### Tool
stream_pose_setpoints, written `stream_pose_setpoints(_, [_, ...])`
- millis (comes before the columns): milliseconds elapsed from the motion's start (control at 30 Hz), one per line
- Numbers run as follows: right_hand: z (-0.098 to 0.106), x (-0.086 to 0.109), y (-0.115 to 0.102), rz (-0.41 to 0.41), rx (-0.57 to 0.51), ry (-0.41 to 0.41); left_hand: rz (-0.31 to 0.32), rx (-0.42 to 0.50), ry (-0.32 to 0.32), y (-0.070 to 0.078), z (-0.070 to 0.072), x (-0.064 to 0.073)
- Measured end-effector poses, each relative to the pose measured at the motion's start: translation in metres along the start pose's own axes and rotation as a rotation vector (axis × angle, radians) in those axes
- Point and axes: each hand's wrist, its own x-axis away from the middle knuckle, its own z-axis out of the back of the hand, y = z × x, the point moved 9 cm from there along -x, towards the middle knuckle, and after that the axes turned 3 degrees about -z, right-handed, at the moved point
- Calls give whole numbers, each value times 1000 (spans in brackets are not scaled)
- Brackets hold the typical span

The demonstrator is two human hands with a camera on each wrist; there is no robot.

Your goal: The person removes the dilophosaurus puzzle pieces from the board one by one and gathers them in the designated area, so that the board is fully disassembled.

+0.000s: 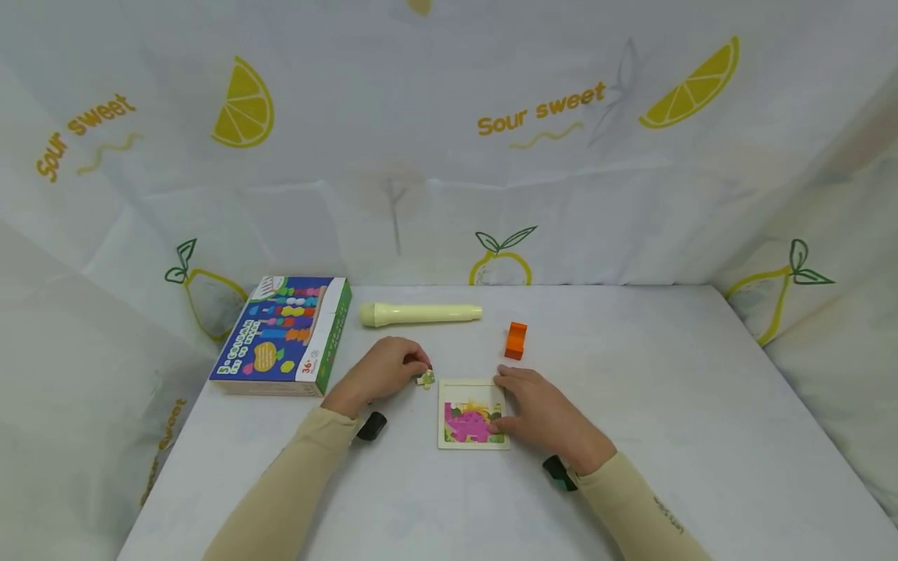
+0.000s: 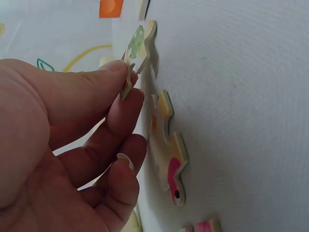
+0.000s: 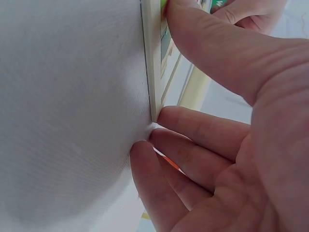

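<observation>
Beige sleeves [image 1: 281, 483] lie nearest, the left hand [image 1: 382, 370] pinching a puzzle piece [image 1: 426, 380], probably light, stiff and best held by its thin edges, at ten o'clock from the puzzle tray [image 1: 473, 446], whose three-o'clock side the right hand [image 1: 540, 409] touches with fingers apart.

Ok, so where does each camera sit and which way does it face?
Head: on the head, facing forward and down at the table; left hand, right hand and sleeves show.
Left wrist: on that wrist, facing along the left hand to a pinched puzzle piece; only that hand shows.
Right wrist: on that wrist, facing the edge of the puzzle board; right hand shows, part of the left hand beyond.
Head and left wrist both show the puzzle piece.
</observation>
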Motion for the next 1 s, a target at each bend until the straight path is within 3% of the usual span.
stream_pose_setpoints(233, [2, 1, 0, -5, 2, 5, -15, -24, 22, 2, -1, -4])
stream_pose_setpoints(367, [2, 0, 1, -15, 7, 7, -29, -44, 24, 13, -2, -1])
stream_pose_setpoints(467, [2, 0, -1, -3, 10, 8, -55, -42, -15, 27, -9, 3])
stream_pose_setpoints(700, [-1, 3, -13, 105, -7, -15, -131, -52, -170, 53, -37, 12])
stream_pose_setpoints(1000, [1, 11, -24, 283, 25, 5, -119, -132, -169, 60, -40, 16])
